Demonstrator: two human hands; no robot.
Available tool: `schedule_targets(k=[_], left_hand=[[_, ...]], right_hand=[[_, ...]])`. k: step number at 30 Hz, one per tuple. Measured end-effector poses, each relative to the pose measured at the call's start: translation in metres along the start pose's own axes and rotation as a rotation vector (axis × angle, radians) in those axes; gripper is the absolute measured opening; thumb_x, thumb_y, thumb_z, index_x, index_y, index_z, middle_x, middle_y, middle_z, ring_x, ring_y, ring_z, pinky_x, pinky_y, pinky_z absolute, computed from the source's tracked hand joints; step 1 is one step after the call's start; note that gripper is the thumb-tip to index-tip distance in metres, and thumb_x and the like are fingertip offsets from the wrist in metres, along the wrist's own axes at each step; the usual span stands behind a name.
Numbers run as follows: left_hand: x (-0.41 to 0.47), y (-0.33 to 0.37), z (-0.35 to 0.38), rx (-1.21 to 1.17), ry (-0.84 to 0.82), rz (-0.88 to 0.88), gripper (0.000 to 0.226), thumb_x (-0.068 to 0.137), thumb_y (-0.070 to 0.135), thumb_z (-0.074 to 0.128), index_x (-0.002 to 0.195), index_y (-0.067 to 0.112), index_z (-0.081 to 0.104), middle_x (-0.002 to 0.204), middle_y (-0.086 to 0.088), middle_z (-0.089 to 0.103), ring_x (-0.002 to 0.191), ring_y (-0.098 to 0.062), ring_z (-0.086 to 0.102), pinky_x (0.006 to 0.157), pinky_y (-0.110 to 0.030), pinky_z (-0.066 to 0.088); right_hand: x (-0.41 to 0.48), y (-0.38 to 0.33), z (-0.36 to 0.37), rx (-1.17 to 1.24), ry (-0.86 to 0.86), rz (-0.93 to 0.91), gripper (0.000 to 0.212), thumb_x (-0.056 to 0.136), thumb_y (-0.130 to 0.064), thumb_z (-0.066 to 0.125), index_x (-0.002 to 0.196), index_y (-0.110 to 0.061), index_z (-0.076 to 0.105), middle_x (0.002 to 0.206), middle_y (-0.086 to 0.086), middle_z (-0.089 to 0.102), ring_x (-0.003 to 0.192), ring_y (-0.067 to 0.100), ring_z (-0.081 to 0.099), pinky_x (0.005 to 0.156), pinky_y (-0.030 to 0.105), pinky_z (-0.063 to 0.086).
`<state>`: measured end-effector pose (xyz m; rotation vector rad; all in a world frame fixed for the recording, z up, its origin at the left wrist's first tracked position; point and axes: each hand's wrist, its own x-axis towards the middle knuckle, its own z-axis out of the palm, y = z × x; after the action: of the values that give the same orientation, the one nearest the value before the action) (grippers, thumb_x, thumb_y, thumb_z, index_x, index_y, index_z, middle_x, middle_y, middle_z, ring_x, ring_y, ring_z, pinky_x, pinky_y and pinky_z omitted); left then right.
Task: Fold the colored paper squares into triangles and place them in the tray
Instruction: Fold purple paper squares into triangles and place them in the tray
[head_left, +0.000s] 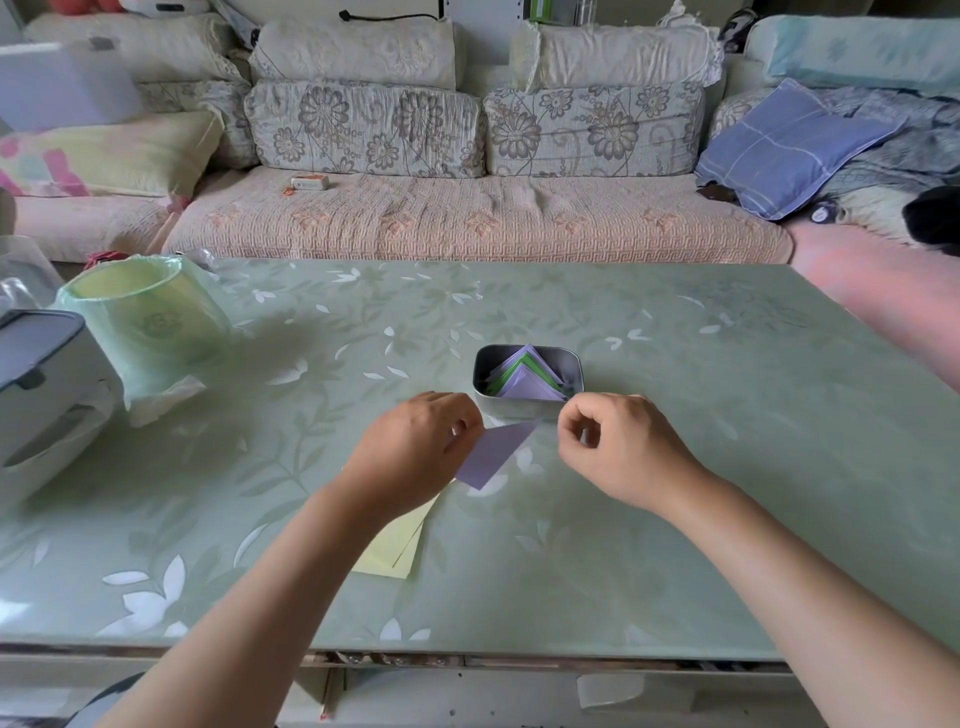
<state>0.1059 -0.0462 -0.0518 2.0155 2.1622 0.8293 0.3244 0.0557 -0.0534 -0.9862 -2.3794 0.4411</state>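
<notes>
The left hand (421, 447) pinches a folded lilac paper triangle (496, 454), its tip aimed at the small metal tray (570, 366) just beyond, likely for dropping in. The right hand (618, 447) is curled and empty.

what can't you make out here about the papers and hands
Head view only:
- Pale yellow paper sheets: count and upper part, hidden by left forearm.
- Folded triangles in grey metal tray: count, they overlap.
- Lilac paper triangle: left corner, under left hand.
- Right hand: whether it pinches anything, curled fingers hide it.

Glossy glass table (675, 467), metal tray (574, 371), matt paper triangle (496, 449)
</notes>
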Motion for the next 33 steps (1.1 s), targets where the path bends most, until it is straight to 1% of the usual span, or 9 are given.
schedule_targets(k=[5,10,14,17,21,24,27,31,33], left_hand=[[0.0,0.014,0.009,-0.364,0.029,-0.197,0.012,0.094,0.025,0.059,0.083,0.027,0.064,0.077,0.014,0.066,0.069,0.0,0.056,0.06,-0.012,0.042],[-0.002,0.03,0.02,-0.581,0.005,-0.32,0.017,0.093,0.027,0.059,0.079,0.021,0.065,0.068,0.014,0.063,0.06,-0.004,0.05,0.058,-0.02,0.04],[-0.001,0.032,0.021,-0.627,-0.081,-0.351,0.011,0.092,0.022,0.059,0.085,0.019,0.066,0.074,0.008,0.069,0.061,-0.007,0.06,0.065,-0.027,0.048],[-0.002,0.033,0.02,-0.677,-0.166,-0.381,0.009,0.093,0.019,0.058,0.093,0.018,0.067,0.078,0.008,0.071,0.061,-0.009,0.062,0.059,-0.021,0.046],[-0.003,0.033,0.022,-0.688,-0.181,-0.421,0.01,0.092,0.018,0.06,0.087,0.017,0.069,0.075,0.01,0.07,0.059,-0.01,0.061,0.052,-0.013,0.041],[0.0,0.029,0.021,-0.738,-0.14,-0.543,0.012,0.091,0.02,0.063,0.082,0.012,0.067,0.073,0.007,0.068,0.059,-0.011,0.064,0.055,-0.019,0.042],[0.001,0.026,0.018,-0.834,-0.127,-0.623,0.012,0.092,0.02,0.065,0.083,0.012,0.066,0.074,0.007,0.069,0.06,-0.013,0.067,0.055,-0.021,0.043],[0.0,0.027,0.017,-0.864,-0.151,-0.637,0.012,0.091,0.021,0.068,0.09,0.009,0.067,0.076,0.004,0.072,0.065,-0.015,0.071,0.055,-0.02,0.044],[0.0,0.028,0.017,-0.852,-0.168,-0.625,0.015,0.089,0.022,0.071,0.092,0.008,0.066,0.081,0.002,0.075,0.069,-0.016,0.073,0.058,-0.022,0.044]], right_hand=[[0.001,-0.004,0.01,0.383,-0.101,0.23,0.008,0.089,-0.027,0.068,0.081,-0.028,0.064,0.076,-0.016,0.068,0.064,0.003,0.056,0.066,0.019,0.045],[0.005,-0.01,0.015,0.557,-0.15,0.336,0.024,0.09,-0.02,0.073,0.107,-0.027,0.059,0.086,-0.01,0.074,0.078,0.001,0.066,0.068,0.015,0.042],[0.007,-0.007,0.012,0.505,-0.099,0.269,0.026,0.094,-0.014,0.065,0.115,-0.029,0.059,0.071,-0.014,0.065,0.062,0.0,0.055,0.062,0.012,0.041],[0.004,-0.005,0.013,0.467,-0.138,0.192,0.034,0.095,-0.013,0.061,0.123,-0.03,0.055,0.07,-0.016,0.061,0.063,0.0,0.052,0.065,0.012,0.04],[-0.001,-0.008,0.016,0.467,-0.154,0.141,0.041,0.096,-0.014,0.06,0.132,-0.031,0.051,0.077,-0.016,0.061,0.07,0.002,0.054,0.071,0.015,0.043],[-0.002,-0.008,0.011,0.321,-0.119,0.053,0.044,0.092,0.001,0.05,0.12,-0.033,0.058,0.095,-0.02,0.06,0.085,0.001,0.056,0.078,0.019,0.045],[-0.003,-0.004,0.011,0.149,-0.122,-0.114,0.056,0.074,0.013,0.044,0.102,-0.031,0.063,0.115,-0.022,0.054,0.105,0.0,0.055,0.086,0.017,0.043],[-0.004,0.0,0.016,0.098,-0.1,-0.152,0.021,0.08,-0.012,0.076,0.091,-0.029,0.07,0.125,-0.013,0.057,0.112,0.003,0.057,0.095,0.016,0.041],[-0.003,0.0,0.016,0.151,-0.072,-0.145,0.009,0.083,-0.026,0.08,0.088,-0.03,0.073,0.123,-0.013,0.06,0.109,0.002,0.059,0.094,0.016,0.042]])
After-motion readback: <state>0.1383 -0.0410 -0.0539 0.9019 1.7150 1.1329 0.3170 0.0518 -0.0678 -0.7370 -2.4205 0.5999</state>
